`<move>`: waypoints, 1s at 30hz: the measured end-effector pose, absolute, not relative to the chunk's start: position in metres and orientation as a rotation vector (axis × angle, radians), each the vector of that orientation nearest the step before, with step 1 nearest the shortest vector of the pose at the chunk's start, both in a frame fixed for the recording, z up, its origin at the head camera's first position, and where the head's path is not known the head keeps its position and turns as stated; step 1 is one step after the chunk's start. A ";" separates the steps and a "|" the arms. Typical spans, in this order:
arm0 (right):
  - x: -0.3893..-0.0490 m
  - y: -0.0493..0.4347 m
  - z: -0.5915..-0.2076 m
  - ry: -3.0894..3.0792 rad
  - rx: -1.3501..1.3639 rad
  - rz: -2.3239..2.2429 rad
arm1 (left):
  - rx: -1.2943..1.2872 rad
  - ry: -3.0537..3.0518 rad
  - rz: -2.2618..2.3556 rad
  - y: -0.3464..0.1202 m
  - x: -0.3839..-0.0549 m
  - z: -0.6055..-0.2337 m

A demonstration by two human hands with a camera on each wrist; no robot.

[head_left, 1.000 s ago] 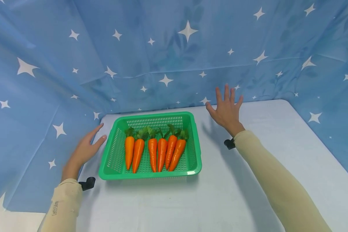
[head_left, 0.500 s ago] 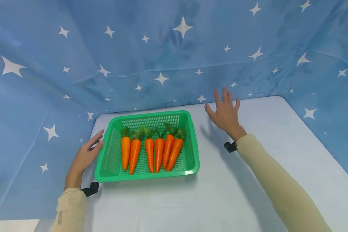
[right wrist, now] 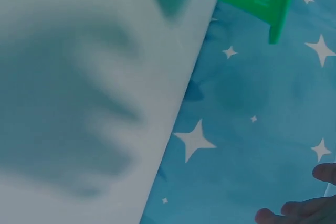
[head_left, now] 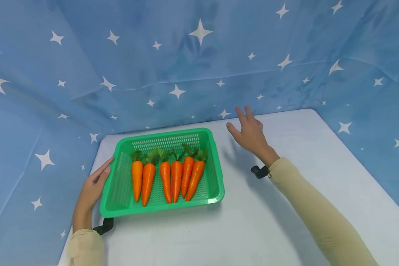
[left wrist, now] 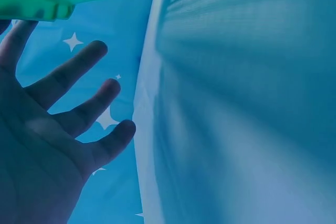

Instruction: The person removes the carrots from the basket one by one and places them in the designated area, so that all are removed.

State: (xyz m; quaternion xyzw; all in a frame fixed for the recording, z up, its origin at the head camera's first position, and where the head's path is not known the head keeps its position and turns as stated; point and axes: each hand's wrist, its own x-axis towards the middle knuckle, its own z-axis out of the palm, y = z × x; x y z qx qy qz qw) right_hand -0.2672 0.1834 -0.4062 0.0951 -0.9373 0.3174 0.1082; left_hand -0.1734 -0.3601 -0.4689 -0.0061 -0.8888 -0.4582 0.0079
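A green plastic basket (head_left: pixel 163 208) with slotted walls stands on the white table in the head view. Several orange carrots (head_left: pixel 165 181) with leafy green tops (head_left: pixel 153 155) lie side by side in it. My left hand (head_left: pixel 92 186) is at the basket's left rim, thumb and forefinger right at the edge. In the left wrist view the other fingers (left wrist: pixel 89 108) of that hand stretch out below the rim, holding nothing. To the right of the basket, my right hand (head_left: pixel 249 135) hovers over the table with its fingers spread. Its fingertips (right wrist: pixel 294 209) show at the corner of the right wrist view.
The white tabletop (head_left: pixel 193 240) reaches in front of the basket and to its right. Blue cloth (head_left: pixel 159 66) with white stars hangs behind the table and along both sides. A small black device (head_left: pixel 260 171) sits at each wrist, beside the beige sleeves.
My left hand has come up to the basket's left rim from a small distance off. The right hand has edged toward the basket. The view has shifted slightly right; the carrots keep their places.
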 end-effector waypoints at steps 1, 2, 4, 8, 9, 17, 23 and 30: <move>-0.267 0.181 -0.405 -2.762 0.285 0.966 | -0.016 -2.777 -1.441 -0.361 -0.172 -0.471; -0.266 0.179 -0.404 -2.766 0.289 1.001 | -0.016 -2.775 -1.439 -0.362 -0.171 -0.473; -0.264 0.174 -0.401 -2.777 0.298 1.066 | -0.016 -2.768 -1.454 -0.363 -0.170 -0.475; -0.260 0.166 -0.394 -2.775 0.359 1.162 | -0.053 -2.706 -1.503 -0.363 -0.166 -0.479; -0.258 0.163 -0.392 -2.771 0.378 1.180 | -0.069 -2.684 -1.525 -0.362 -0.166 -0.480; -0.245 0.137 -0.372 -2.755 0.486 1.393 | -0.165 -2.615 -1.651 -0.357 -0.169 -0.478; -0.234 0.110 -0.367 -2.772 0.541 1.680 | -0.186 -2.624 -1.757 -0.355 -0.169 -0.475; -0.227 0.080 -0.371 -2.936 0.482 1.765 | -0.103 -2.598 -1.870 -0.356 -0.166 -0.480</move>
